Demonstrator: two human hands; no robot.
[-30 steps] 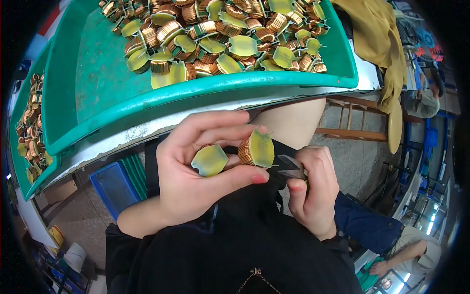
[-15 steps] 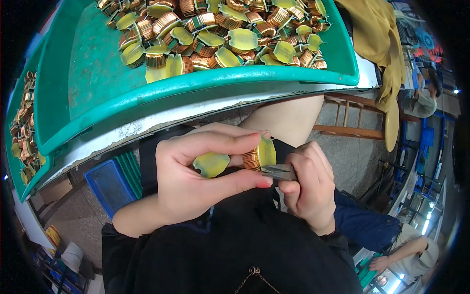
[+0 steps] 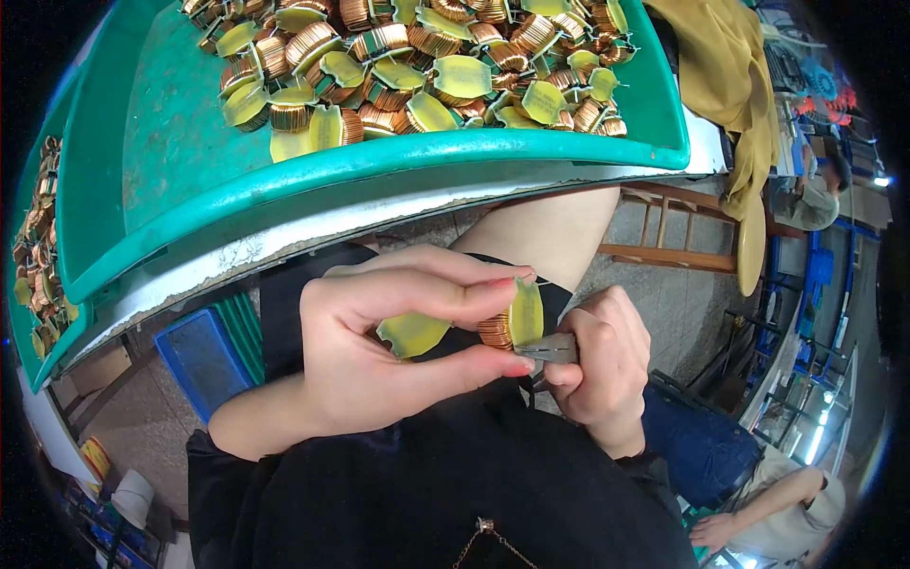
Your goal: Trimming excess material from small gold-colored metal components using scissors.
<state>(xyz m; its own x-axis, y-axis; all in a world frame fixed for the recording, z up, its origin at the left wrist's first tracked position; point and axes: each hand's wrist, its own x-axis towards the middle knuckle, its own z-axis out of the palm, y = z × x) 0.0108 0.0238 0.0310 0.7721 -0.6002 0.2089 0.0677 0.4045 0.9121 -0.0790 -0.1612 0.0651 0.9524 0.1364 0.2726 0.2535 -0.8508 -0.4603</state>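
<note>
Between the thumb and fingers of my left hand (image 3: 389, 332) is a copper-wound coil (image 3: 495, 329) with a yellow-green plate (image 3: 527, 315) on its side. A second coil's yellow-green plate (image 3: 413, 334) shows inside the same hand, the rest of it covered by fingers. My right hand (image 3: 607, 360) is closed around small metal pliers (image 3: 552, 349), their handles mostly hidden. The plier tips meet the lower edge of the held coil, close to my left thumb; whether they grip a wire end is too small to tell.
A green tray (image 3: 379, 156) heaped with similar coils stands on the table ahead, with another green tray (image 3: 81, 327) of coils at the far left. Below the table edge is a blue bin (image 3: 204, 360). A wooden stool (image 3: 673, 256) and another person's arm (image 3: 768, 503) are at the right.
The plier tips have shifted down along the coil's plate toward its lower edge. The held coil has tilted slightly, and my left fingers still hold it. The whole view has moved a little.
</note>
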